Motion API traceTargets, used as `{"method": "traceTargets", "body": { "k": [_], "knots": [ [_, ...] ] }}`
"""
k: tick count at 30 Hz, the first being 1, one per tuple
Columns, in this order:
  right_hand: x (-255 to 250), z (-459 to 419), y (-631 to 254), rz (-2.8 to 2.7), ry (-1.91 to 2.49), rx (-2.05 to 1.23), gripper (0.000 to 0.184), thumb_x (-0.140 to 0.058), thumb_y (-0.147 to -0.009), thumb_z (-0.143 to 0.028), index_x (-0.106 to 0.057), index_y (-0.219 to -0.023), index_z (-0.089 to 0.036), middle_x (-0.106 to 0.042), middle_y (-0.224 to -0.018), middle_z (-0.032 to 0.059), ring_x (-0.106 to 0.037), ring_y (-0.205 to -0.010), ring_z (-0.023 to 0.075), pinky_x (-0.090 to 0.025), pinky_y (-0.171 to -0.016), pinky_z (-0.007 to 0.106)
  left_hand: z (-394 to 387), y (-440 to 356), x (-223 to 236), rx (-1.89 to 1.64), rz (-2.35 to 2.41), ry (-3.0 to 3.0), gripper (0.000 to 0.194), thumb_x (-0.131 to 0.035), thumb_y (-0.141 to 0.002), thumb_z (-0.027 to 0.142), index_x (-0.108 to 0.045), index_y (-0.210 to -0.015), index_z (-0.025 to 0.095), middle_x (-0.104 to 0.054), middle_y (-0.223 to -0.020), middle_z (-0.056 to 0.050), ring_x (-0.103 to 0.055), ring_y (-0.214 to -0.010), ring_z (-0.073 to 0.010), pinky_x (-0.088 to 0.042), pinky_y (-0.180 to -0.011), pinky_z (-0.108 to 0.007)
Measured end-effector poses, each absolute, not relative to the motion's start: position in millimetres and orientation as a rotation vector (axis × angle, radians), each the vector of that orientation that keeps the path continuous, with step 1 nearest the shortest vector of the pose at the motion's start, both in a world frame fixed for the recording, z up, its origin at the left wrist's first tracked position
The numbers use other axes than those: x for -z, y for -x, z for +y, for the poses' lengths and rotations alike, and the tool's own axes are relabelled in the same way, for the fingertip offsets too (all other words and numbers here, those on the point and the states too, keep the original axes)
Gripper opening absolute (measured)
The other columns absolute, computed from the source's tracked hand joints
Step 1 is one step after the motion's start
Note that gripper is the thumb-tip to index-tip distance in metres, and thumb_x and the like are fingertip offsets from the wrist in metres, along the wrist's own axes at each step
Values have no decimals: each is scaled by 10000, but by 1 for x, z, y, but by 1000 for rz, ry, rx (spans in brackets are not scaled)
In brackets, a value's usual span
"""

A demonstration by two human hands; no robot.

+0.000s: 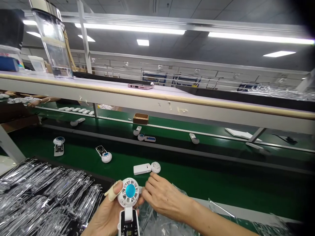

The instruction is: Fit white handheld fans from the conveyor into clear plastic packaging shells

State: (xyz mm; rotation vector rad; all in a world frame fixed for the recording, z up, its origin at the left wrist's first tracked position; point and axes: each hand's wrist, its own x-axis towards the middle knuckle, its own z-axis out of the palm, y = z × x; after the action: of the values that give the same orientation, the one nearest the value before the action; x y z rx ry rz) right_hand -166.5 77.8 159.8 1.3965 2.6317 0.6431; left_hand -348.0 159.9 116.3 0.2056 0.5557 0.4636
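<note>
The left hand (105, 213) holds a small white handheld fan (129, 193) upright in a closed grip, its thumb (112, 193) wrapped in beige tape. The fan has a blue center and a black handle panel (128, 226) with a small display, too small and cut off to read. The right hand (164, 196) is open, fingers spread, just beside the fan. Another white fan (155, 167) lies on the green conveyor belt (197, 177) just past the fingers. Clear plastic trays (44, 196) are stacked at left, and a clear plastic bag (157, 219) lies under the right hand. A pink phone (140, 86) sits on the shelf (157, 98) above; no writing there is legible.
</note>
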Motion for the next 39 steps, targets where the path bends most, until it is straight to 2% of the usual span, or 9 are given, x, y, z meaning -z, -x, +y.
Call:
{"method": "traceTargets", "body": {
  "k": [4, 8, 12, 16, 20, 25, 32, 35, 39],
  "knots": [
    [-147, 54, 159, 2315, -1969, -202, 293, -480, -746, -20, -553, -1006, -135, -637, -810, 72, -613, -715, 210, -508, -762, 382, 177, 360, -117, -762, 636, -352, 376, -767, -628, 254, -564, -930, 159, -693, -915, -107, -640, -954, -338, -533, -749, -407],
    [-131, 48, 186, 2104, -2529, 205, 514, -472, -869, -237, -314, -1359, -241, -634, -976, 90, -655, -795, 226, -543, -620, 322, 185, 357, -117, -886, 681, -414, 455, -793, -593, 311, -591, -968, 150, -699, -895, -79, -640, -955, -301, -518, -839, -420],
    [-112, 65, 236, 1922, -2658, 14, 693, -573, -801, -263, -244, -1398, -388, -613, -922, 82, -650, -772, 300, -537, -542, 394, 179, 348, -119, -868, 617, -437, 456, -774, -620, 356, -603, -993, 157, -700, -895, -66, -622, -990, -282, -497, -888, -411],
    [-97, 81, 264, 1807, -2739, -47, 715, -603, -757, -239, -298, -1391, -364, -598, -901, 112, -632, -717, 312, -527, -522, 428, 177, 349, -119, -852, 622, -499, 491, -718, -690, 359, -568, -1117, 171, -686, -981, -69, -605, -1022, -272, -489, -899, -390],
    [-78, 83, 269, 1927, -2862, 19, 714, -579, -784, -287, -242, -1405, -385, -590, -1059, 129, -603, -897, 360, -520, -668, 491, 181, 353, -121, -875, 633, -560, 564, -706, -696, 380, -522, -1191, 182, -679, -1019, -72, -589, -1047, -271, -493, -885, -358],
    [-63, 75, 261, 2089, -3120, 827, 607, -367, -916, -382, -29, -1416, -442, -551, -1170, 47, -645, -776, 219, -509, -564, 276, 181, 353, -125, -851, 585, -608, 624, -705, -691, 380, -477, -1254, 235, -659, -1099, -53, -555, -1099, -271, -447, -944, -377],
    [-70, 82, 238, 2293, -3007, 529, 584, -552, -827, -372, -315, -1358, -432, -552, -1054, 31, -566, -982, 241, -479, -792, 306, 177, 336, -87, -762, 842, -828, 691, -805, -508, 466, -589, -1094, 169, -667, -1062, -122, -590, -1039, -329, -391, -984, -456],
    [-72, 96, 232, 2096, -3347, 572, 439, -340, -910, -464, -394, -1325, -332, -561, -1098, 56, -570, -1000, 216, -479, -786, 277, 186, 328, -69, -816, 892, -941, 528, -809, -500, 439, -656, -918, 157, -697, -922, -124, -624, -951, -348, -416, -950, -476],
    [-76, 123, 222, 1509, -3815, 990, 569, -141, -910, -555, -572, -774, -210, -616, -754, 62, -606, -721, 203, -482, -646, 282, 205, 317, -48, -854, 791, -866, 378, -836, -462, 260, -661, -796, 239, -707, -825, -65, -603, -1001, -350, -428, -960, -453]
  ]
}}
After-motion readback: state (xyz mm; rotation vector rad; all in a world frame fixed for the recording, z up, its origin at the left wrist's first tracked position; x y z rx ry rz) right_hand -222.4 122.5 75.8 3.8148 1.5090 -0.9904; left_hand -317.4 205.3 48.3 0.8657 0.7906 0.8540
